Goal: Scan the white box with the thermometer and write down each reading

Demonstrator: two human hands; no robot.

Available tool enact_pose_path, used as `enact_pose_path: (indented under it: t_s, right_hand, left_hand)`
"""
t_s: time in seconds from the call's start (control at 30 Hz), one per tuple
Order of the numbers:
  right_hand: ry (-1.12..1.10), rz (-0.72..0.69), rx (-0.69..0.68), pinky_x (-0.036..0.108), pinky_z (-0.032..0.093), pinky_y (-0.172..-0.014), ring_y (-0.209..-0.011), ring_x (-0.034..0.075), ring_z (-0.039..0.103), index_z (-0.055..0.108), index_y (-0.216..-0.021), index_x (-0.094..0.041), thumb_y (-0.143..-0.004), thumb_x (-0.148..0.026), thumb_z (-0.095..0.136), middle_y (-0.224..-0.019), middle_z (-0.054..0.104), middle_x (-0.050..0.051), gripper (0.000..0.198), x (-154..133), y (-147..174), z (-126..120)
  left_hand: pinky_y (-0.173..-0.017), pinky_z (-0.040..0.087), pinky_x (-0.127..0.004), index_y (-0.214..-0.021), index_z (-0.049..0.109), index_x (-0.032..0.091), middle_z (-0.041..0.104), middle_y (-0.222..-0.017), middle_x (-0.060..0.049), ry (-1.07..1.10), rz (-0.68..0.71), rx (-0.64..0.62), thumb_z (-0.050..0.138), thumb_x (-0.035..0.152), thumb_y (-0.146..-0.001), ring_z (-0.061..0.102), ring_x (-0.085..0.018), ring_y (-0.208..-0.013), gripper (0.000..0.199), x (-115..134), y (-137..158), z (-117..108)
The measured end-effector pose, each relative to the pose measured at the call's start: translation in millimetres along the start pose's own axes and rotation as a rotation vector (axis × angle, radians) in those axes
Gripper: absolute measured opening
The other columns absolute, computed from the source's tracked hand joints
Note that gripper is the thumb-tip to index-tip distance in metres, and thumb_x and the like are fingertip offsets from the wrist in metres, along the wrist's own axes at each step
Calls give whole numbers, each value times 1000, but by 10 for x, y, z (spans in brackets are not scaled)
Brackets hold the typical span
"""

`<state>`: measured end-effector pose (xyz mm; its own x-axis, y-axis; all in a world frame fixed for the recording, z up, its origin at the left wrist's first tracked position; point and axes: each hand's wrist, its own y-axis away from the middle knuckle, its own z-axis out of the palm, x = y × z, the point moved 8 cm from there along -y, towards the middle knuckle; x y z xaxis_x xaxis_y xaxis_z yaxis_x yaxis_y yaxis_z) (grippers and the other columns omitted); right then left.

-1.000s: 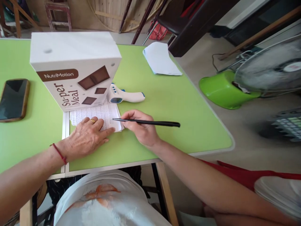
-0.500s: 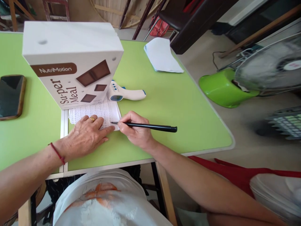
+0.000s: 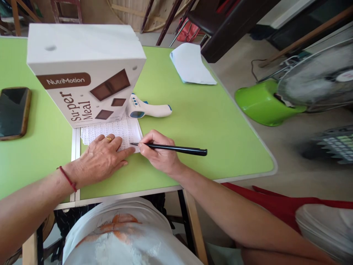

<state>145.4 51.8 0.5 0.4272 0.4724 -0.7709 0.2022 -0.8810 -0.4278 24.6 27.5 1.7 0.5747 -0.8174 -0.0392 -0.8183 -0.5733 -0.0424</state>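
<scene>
My left hand (image 3: pixel 103 158) lies flat with its fingers stretched over the lower edge of a sheet of paper (image 3: pixel 110 129) covered in dense handwriting. Pinched in my right hand (image 3: pixel 160 151) is a black pen (image 3: pixel 182 149), its tip touching or just over the paper's right part. Behind the paper stands a tall white NutriMotion box (image 3: pixel 82 84), which hides the sheet's far end. A white and blue infrared thermometer (image 3: pixel 150 109) rests beside the box, partly over the paper's upper right.
A phone (image 3: pixel 13 113) lies at the left on the green table (image 3: pixel 215 136). Folded white paper (image 3: pixel 191 64) sits near the far right edge. Beyond that edge are a green stool (image 3: pixel 256 105) and a fan (image 3: pixel 325 73). A dark chair (image 3: pixel 205 22) stands behind the table.
The view has shifted very slightly. Both hands and the pen stay almost in the same place on the paper.
</scene>
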Motion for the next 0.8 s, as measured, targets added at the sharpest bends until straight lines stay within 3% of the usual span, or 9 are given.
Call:
enact_pose_path:
  t_s: [0.5,0.8]
  right_hand:
    - [-10,80,14,21,32,-42,-43,7,38,44,-63,-22,-75,-18,54,-50,46,-8,16,58,-2,-12]
    - [-37,60,-31,20,31,-41,-42,7,39,44,-63,-22,-76,-19,54,-50,46,-7,17,40,-9,11]
  left_hand:
    - [-67,43,-35,-127,56,25,53,-87,-7,7,-3,-12,51,36,-95,51,-22,-76,33,-12,-2,1]
    - [-67,43,-35,-128,55,25,53,-88,-7,8,-1,-19,49,36,-96,51,-23,-76,34,-11,14,11]
